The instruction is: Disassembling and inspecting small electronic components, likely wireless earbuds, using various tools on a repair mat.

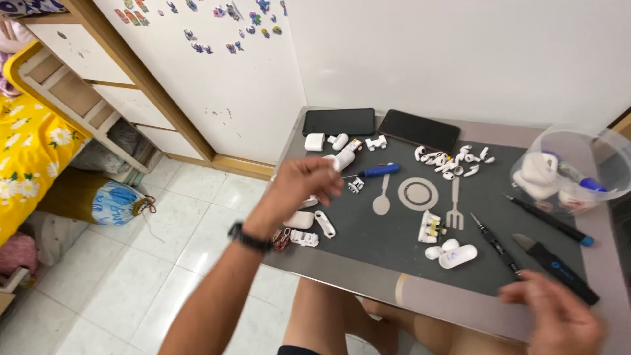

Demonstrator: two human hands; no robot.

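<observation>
Fingers (pixel 314 172) blurred (grasp unclear) | right hand (pixel 559 315) blurred, edge-cropped

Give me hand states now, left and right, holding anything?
Left hand: raised over the grey mat, fingers curled; blurred, cannot tell whether it holds anything.
Right hand: at the table's near edge beside the black pry tool; blurred, cannot tell.
</observation>
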